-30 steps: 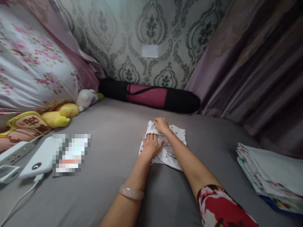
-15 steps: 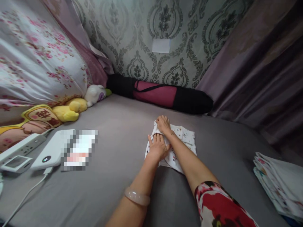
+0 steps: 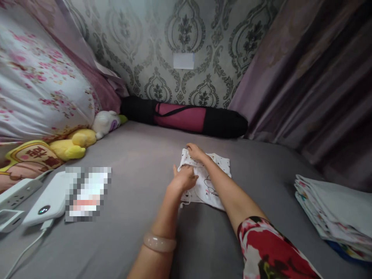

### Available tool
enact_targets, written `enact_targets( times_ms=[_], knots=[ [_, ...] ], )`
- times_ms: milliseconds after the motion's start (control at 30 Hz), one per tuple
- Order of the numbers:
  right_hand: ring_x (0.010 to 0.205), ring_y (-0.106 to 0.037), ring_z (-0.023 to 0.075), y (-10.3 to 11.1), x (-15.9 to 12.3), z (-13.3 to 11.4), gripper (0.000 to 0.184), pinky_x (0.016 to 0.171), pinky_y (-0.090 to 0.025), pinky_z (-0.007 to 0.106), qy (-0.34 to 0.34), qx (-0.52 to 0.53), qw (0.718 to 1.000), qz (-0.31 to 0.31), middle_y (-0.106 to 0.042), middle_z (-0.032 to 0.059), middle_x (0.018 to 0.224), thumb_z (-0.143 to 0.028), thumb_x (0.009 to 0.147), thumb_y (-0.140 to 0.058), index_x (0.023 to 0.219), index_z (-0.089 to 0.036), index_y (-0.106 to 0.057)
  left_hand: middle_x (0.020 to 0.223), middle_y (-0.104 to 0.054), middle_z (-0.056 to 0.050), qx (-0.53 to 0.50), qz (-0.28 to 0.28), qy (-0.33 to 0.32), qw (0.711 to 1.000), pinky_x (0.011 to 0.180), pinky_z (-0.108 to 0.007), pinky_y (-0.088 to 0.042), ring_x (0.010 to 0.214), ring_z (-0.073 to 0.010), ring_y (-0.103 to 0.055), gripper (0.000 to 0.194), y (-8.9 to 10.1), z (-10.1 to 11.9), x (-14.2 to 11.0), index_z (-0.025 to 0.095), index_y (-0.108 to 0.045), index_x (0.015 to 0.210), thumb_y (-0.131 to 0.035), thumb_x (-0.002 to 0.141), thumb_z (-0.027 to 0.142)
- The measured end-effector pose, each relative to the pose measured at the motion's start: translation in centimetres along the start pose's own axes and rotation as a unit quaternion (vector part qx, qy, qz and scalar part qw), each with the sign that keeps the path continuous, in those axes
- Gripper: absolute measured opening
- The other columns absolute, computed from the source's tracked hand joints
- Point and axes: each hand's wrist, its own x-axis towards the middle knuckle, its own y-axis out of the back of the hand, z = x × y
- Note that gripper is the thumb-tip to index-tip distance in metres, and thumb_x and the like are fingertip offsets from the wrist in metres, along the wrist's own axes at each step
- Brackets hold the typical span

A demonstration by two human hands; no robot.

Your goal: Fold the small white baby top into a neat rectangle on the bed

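Observation:
A small white garment with dark dots and a printed figure lies folded on the grey bed sheet. My left hand has its fingers closed on the garment's left edge, lifting it slightly. My right hand rests on the garment's far left corner, fingers curled down onto the cloth. My left wrist wears a pale bangle. My right arm has a red flowered sleeve.
A stack of folded clothes lies at the right. At the left are a white power bank, a power strip, a blurred-out item and plush toys. A black and pink roll bag lies along the wall. Curtain hangs at right.
My left hand has gone from lying flat on the garment to gripping its left edge. My right hand stays at the far corner. The view has shifted a little.

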Motion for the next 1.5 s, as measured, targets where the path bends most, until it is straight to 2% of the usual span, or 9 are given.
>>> enact_targets(
  times_ms=[133, 267, 400, 567, 833, 1000, 1167, 1333, 1500],
  knots=[
    [0.127, -0.045, 0.0176, 0.6, -2.4, -0.1, 0.046, 0.104, -0.032, 0.028, 0.014, -0.006, 0.999, 0.032, -0.050, 0.0123, 0.140, -0.012, 0.095, -0.029, 0.137, -0.011, -0.046, 0.094, -0.071, -0.009, -0.054, 0.002, 0.013, 0.998, 0.095, -0.037, -0.042, 0.097, -0.0234, -0.063, 0.026, 2.2, -1.2, -0.3, 0.018, -0.068, 0.092, -0.043, 0.086, 0.020],
    [0.138, -0.032, 0.0224, -0.8, -4.6, -2.0, 0.048, 0.113, -0.020, 0.037, 0.052, -0.032, 0.998, 0.017, -0.041, 0.0149, 0.147, -0.027, 0.099, -0.027, 0.140, -0.008, -0.043, 0.094, -0.072, -0.010, -0.075, 0.086, 0.085, 0.990, 0.080, -0.027, -0.045, 0.094, -0.0221, -0.064, 0.030, 2.7, -3.0, -0.1, 0.016, -0.070, 0.095, -0.042, 0.085, 0.017],
    [0.145, -0.016, 0.0254, -2.7, -4.8, -3.6, 0.062, 0.116, -0.009, 0.042, 0.039, -0.042, 0.998, 0.003, -0.026, 0.0154, 0.155, -0.042, 0.099, -0.022, 0.146, -0.004, -0.031, 0.108, -0.070, -0.014, -0.075, 0.128, 0.126, 0.981, 0.083, -0.027, -0.044, 0.105, -0.0233, -0.061, 0.034, 2.1, -4.2, 0.3, 0.016, -0.068, 0.107, -0.041, 0.087, 0.018],
    [0.146, -0.011, 0.0232, -3.7, -4.4, -4.0, 0.064, 0.117, -0.007, 0.041, 0.026, -0.051, 0.998, -0.009, -0.016, 0.0137, 0.158, -0.040, 0.098, -0.020, 0.150, -0.003, -0.022, 0.111, -0.069, -0.013, -0.085, 0.124, 0.112, 0.982, 0.084, -0.028, -0.044, 0.107, -0.0229, -0.061, 0.033, 1.4, -4.3, 0.8, 0.017, -0.066, 0.107, -0.038, 0.090, 0.018],
    [0.146, -0.009, 0.0214, -2.5, -4.6, -3.6, 0.062, 0.117, -0.007, 0.039, 0.033, 0.008, 0.998, -0.046, -0.013, 0.0125, 0.158, -0.038, 0.098, -0.018, 0.150, -0.005, -0.021, 0.109, -0.067, -0.013, -0.061, 0.157, 0.081, 0.982, 0.087, -0.031, -0.045, 0.105, -0.0221, -0.061, 0.032, 0.5, -3.9, 1.3, 0.016, -0.060, 0.112, -0.039, 0.089, 0.017],
    [0.146, -0.011, 0.0213, -1.1, -6.0, -2.6, 0.062, 0.117, -0.007, 0.038, 0.025, 0.035, 0.999, 0.009, -0.018, 0.0127, 0.158, -0.037, 0.098, -0.018, 0.150, -0.004, -0.023, 0.122, -0.062, -0.015, -0.055, 0.167, 0.028, 0.984, 0.096, -0.034, -0.043, 0.115, -0.0226, -0.057, 0.045, -0.1, -3.5, 1.6, 0.012, -0.052, 0.125, -0.038, 0.083, 0.007],
    [0.146, -0.011, 0.0227, -0.5, -8.4, -1.1, 0.062, 0.117, -0.002, 0.043, -0.004, -0.022, 1.000, 0.020, -0.018, 0.0120, 0.158, -0.038, 0.098, -0.020, 0.150, -0.005, -0.023, 0.135, -0.054, -0.014, -0.039, 0.143, -0.013, 0.989, 0.104, -0.031, -0.037, 0.125, -0.0204, -0.050, 0.051, -0.8, -3.2, 1.8, 0.012, -0.047, 0.130, -0.039, 0.081, 0.003],
    [0.145, -0.012, 0.0228, -1.3, -9.2, -0.4, 0.059, 0.116, -0.007, 0.047, -0.013, -0.038, 0.999, 0.013, -0.022, 0.0054, 0.157, -0.040, 0.098, -0.018, 0.149, -0.013, -0.030, 0.131, -0.056, -0.013, 0.003, 0.085, -0.028, 0.996, 0.101, -0.036, -0.038, 0.124, -0.0212, -0.049, 0.049, -1.5, -3.1, 1.5, 0.017, -0.050, 0.123, -0.037, 0.078, 0.001],
    [0.145, -0.013, 0.0221, -1.9, -9.2, -0.4, 0.057, 0.116, -0.008, 0.047, -0.015, -0.037, 0.999, 0.025, -0.024, 0.0039, 0.157, -0.040, 0.098, -0.020, 0.148, -0.014, -0.032, 0.130, -0.055, -0.012, 0.035, 0.066, -0.032, 0.997, 0.101, -0.040, -0.038, 0.126, -0.0220, -0.046, 0.044, -2.2, -3.5, 1.5, 0.020, -0.051, 0.118, -0.036, 0.080, 0.003]
  ],
)
